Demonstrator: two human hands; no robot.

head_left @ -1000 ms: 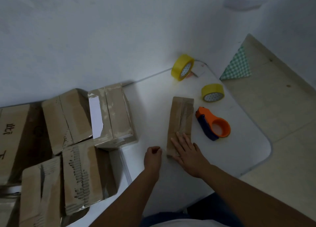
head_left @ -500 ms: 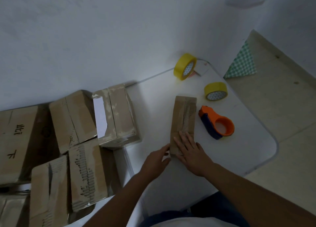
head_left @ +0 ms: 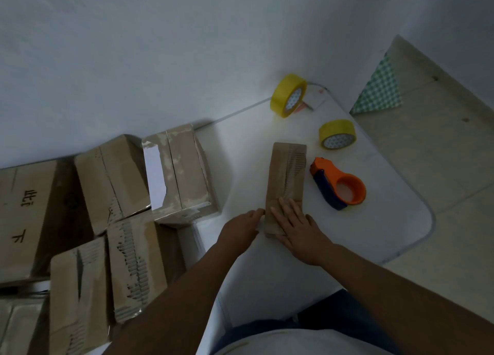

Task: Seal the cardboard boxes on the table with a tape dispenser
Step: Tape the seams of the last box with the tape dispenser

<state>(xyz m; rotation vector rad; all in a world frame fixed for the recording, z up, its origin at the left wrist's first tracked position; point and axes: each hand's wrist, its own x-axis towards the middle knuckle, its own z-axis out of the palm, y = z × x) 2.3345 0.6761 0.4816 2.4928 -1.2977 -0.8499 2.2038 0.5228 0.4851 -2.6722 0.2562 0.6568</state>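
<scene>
A narrow brown cardboard box [head_left: 287, 173] lies lengthwise on the white table [head_left: 387, 221]. My right hand [head_left: 296, 225] lies flat on its near end with straight fingers. My left hand [head_left: 240, 227] touches the box's near left edge with its fingertips, fingers fairly straight. An orange and blue tape dispenser [head_left: 338, 182] lies just right of the box, untouched. Two yellow tape rolls are further back: one on edge [head_left: 287, 95] by the wall, one lying flat [head_left: 337, 134].
Several worn cardboard boxes [head_left: 176, 173] are piled at the left, some off the table's left side. The white wall runs along the back. The table's rounded corner is at the right, with tiled floor [head_left: 441, 173] and a green checked cloth [head_left: 378, 90] beyond.
My left hand uncurled from a fist and reached right until its fingertips met the box's near left edge. My right hand stayed flat on the box.
</scene>
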